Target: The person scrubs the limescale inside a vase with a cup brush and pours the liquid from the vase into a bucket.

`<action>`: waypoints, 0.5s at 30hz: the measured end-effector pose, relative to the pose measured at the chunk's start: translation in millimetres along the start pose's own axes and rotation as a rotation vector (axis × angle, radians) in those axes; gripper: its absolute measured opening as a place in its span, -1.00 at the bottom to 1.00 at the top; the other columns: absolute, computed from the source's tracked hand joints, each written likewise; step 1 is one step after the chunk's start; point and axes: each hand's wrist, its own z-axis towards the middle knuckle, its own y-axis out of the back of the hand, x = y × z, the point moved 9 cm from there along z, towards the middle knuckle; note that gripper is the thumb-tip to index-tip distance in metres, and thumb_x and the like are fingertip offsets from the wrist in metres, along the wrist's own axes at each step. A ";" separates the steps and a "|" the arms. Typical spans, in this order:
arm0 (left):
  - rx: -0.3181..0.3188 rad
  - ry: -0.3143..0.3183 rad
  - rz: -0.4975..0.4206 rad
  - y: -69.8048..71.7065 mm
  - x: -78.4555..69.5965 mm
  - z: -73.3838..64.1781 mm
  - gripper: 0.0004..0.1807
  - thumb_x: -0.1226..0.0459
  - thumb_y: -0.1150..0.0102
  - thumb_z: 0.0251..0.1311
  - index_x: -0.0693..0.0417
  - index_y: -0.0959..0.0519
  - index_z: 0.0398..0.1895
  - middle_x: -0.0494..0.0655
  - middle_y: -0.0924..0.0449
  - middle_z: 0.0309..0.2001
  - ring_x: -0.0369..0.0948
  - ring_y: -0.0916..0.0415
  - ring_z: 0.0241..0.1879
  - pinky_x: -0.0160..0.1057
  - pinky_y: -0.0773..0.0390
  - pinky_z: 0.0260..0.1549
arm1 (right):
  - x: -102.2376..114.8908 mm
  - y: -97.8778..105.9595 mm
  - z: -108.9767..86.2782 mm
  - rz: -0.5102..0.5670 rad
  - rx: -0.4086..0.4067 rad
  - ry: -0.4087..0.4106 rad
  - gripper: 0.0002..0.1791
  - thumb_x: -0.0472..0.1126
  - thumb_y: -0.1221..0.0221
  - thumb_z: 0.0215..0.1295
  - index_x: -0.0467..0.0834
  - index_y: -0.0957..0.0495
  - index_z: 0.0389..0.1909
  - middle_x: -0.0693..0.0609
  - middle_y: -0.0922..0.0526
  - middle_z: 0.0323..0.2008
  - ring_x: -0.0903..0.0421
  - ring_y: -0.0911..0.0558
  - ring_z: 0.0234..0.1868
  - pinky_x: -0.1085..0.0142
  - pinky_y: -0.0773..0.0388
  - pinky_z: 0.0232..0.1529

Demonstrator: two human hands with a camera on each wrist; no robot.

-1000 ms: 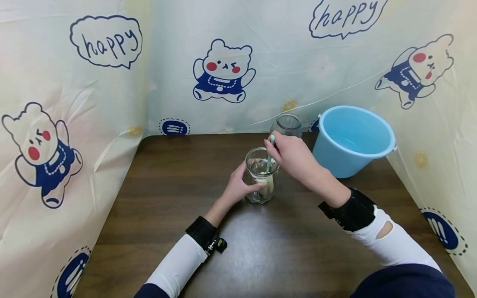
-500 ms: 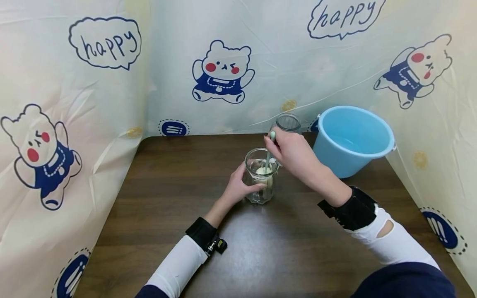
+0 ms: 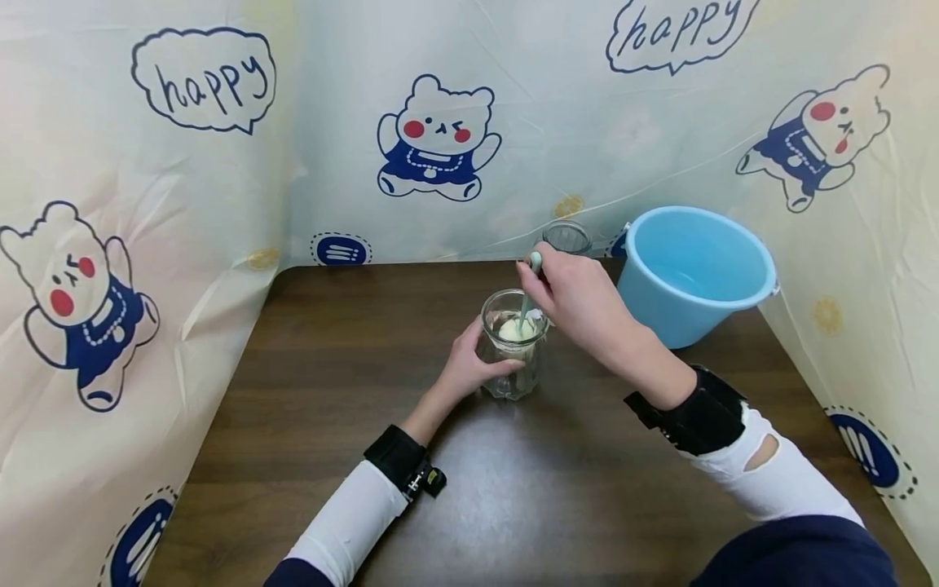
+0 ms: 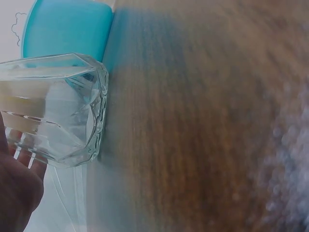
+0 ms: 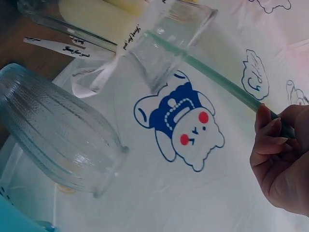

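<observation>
A clear faceted glass vase [image 3: 508,389] stands upright near the table's middle, a printed white ribbon [image 5: 91,83] tied at its neck. My left hand [image 3: 469,365] grips its body from the left, thumb across the front and fingers behind. My right hand [image 3: 579,297] holds the upper end of a slim green handle [image 5: 219,79] between thumb and curled fingers. That handle slants down through the vase's mouth to a pale yellow sponge head [image 3: 516,330], together a sponge bottle brush. In the head view the sponge shows just below the rim.
Behind my right hand stands a second, ribbed glass vase [image 3: 568,236], partly hidden. A light blue bucket [image 3: 663,318] is at the back right of the brown wooden table [image 3: 352,342]. Printed cloth [image 3: 330,147] hangs along the back and sides.
The sponge has risen inside the vase from its body up into the neck. My right hand has shifted slightly upward with the handle; my left hand keeps its hold.
</observation>
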 end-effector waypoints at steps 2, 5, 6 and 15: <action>-0.005 -0.001 0.008 1.4 -0.1 1.5 -0.06 -0.15 -0.46 -0.18 -0.22 -0.32 0.36 -0.19 -0.45 0.26 -0.27 -0.32 0.23 0.03 -0.37 0.22 | -1.1 -2.6 0.5 0.003 0.006 -0.003 -0.71 -0.12 -0.03 0.45 -0.17 -0.36 -0.48 0.01 -0.30 -0.68 0.10 -0.34 -0.68 0.32 -0.28 -0.65; -0.005 -0.002 0.019 2.1 -0.2 2.1 -0.05 -0.15 -0.46 -0.19 -0.20 -0.32 0.36 -0.18 -0.46 0.25 -0.27 -0.32 0.23 0.03 -0.34 0.24 | -7.7 -14.1 -2.0 0.020 0.036 -0.029 -0.72 -0.13 -0.03 0.45 -0.18 -0.38 -0.45 0.02 -0.32 -0.68 0.11 -0.34 -0.69 0.34 -0.30 -0.65; -0.004 -0.002 0.020 2.0 -0.2 1.9 -0.05 -0.15 -0.47 -0.19 -0.19 -0.32 0.36 -0.17 -0.46 0.25 -0.27 -0.32 0.23 0.03 -0.33 0.25 | -10.5 -18.6 -3.6 0.029 0.048 -0.040 -0.73 -0.13 -0.02 0.45 -0.18 -0.38 -0.44 0.02 -0.33 -0.67 0.12 -0.35 -0.69 0.34 -0.30 -0.64; -0.007 -0.009 0.018 1.8 -1.0 -1.1 -0.05 -0.12 -0.48 -0.18 -0.22 -0.31 0.37 -0.17 -0.46 0.24 -0.27 -0.33 0.22 0.02 -0.37 0.22 | -9.4 -5.5 -5.3 0.090 -0.065 -0.025 -0.76 -0.15 -0.03 0.45 -0.23 -0.43 -0.36 -0.01 -0.39 -0.63 0.11 -0.35 -0.65 0.31 -0.34 -0.63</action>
